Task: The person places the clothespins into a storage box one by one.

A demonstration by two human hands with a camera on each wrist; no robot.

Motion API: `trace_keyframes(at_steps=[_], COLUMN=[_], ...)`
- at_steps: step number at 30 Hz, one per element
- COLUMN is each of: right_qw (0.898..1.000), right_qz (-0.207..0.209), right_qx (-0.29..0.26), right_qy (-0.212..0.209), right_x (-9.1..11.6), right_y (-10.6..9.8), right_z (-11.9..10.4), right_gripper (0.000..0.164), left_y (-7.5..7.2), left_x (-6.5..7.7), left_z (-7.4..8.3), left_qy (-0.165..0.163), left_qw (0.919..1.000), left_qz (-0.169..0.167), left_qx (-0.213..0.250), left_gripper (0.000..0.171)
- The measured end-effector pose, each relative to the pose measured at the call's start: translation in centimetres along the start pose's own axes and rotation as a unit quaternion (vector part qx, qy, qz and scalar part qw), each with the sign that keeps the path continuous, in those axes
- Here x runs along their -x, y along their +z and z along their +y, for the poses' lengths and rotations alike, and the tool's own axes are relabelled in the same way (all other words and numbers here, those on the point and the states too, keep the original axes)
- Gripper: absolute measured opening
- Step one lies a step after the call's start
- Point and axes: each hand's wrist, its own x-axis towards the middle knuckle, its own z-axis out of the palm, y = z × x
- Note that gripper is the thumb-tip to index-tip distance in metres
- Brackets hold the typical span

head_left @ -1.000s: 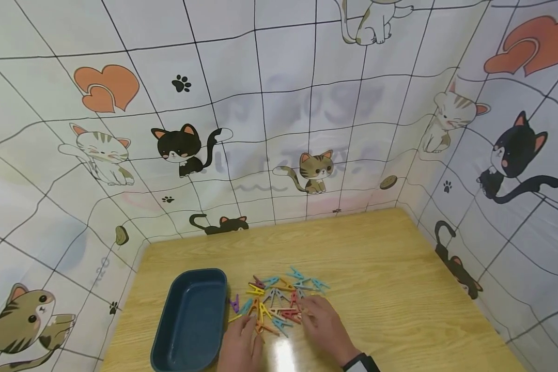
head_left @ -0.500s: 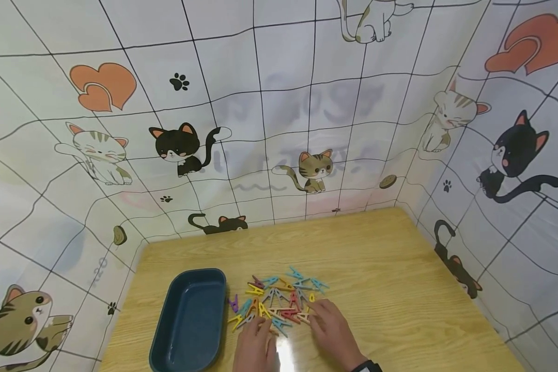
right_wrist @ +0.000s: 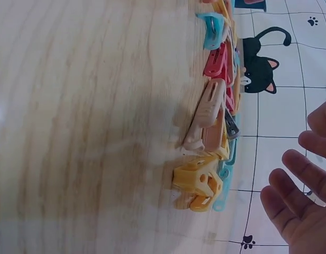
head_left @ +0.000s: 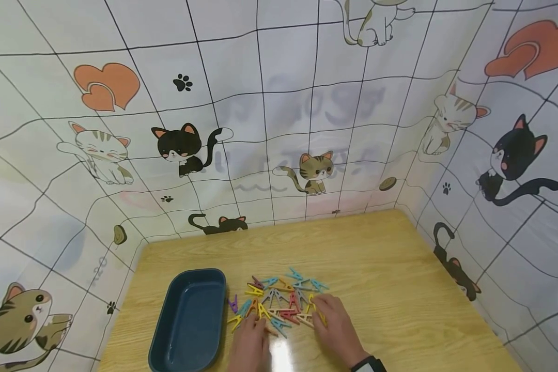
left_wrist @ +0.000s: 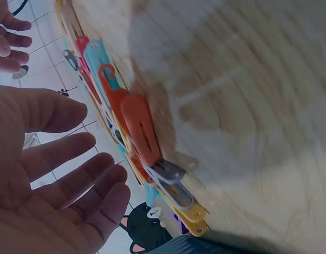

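A loose spread of clothespins in several colours lies on the wooden table (head_left: 376,258), among them a red clothespin (head_left: 288,315) and a purple clothespin (head_left: 233,304). My left hand (head_left: 250,341) is at the near left edge of the spread. In the left wrist view its fingers are spread loosely beside an orange clothespin (left_wrist: 139,127), with nothing held. My right hand (head_left: 336,326) is at the right edge, by a yellow clothespin (head_left: 310,301). The right wrist view shows its relaxed fingers apart from the yellow clothespin (right_wrist: 197,180) and a beige clothespin (right_wrist: 209,106).
A dark blue rectangular tray (head_left: 220,289) stands on the table left of the clothespins. White cloth (head_left: 269,113) printed with cats and grid lines surrounds the table at the back and both sides.
My right hand has shifted slightly right, and a yellow clothespin now shows beside its fingers. My left hand moved right, then slightly back left, and yellow and grey clothespins came into view by it.
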Motion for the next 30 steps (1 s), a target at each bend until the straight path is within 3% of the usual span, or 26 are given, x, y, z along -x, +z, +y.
trace_keyframes(at_steps=[4, 8, 15, 20, 26, 30], right_qw=[1.0, 0.999, 0.997, 0.997, 0.993, 0.993], right_qz=[-0.016, -0.036, -0.06, -0.068, -0.111, -0.103], right_qx=[0.001, 0.001, -0.02, -0.024, -0.039, -0.051], right_qy=[0.006, 0.023, 0.049, 0.029, 0.014, -0.017], right_x=[-0.3, -0.4, -0.3, -0.2, -0.2, -0.1], right_y=[0.0, 0.1, 0.9, 1.4, 1.8, 2.3], right_z=[-0.1, -0.2, -0.3, -0.6, -1.8, -2.5], right_gripper=[0.025, 0.023, 0.024, 0.024, 0.02, 0.019], left_y=[0.5, 0.8, 0.8, 1.0, 0.9, 0.9], left_x=[-0.2, -0.4, -0.6, -0.8, -0.9, -0.8], left_z=[-1.0, -1.5, -1.8, -2.1, -2.2, -2.4], left_qy=[0.035, 0.055, 0.058, 0.053, 0.046, 0.051], left_qw=[0.9986, 0.9967, 0.9953, 0.9946, 0.9941, 0.9921], left_qz=[0.026, 0.031, 0.016, 0.004, -0.009, -0.007], left_qx=[-0.029, -0.051, -0.076, -0.089, -0.097, -0.114], left_gripper=[0.013, 0.02, 0.023, 0.022, 0.022, 0.025])
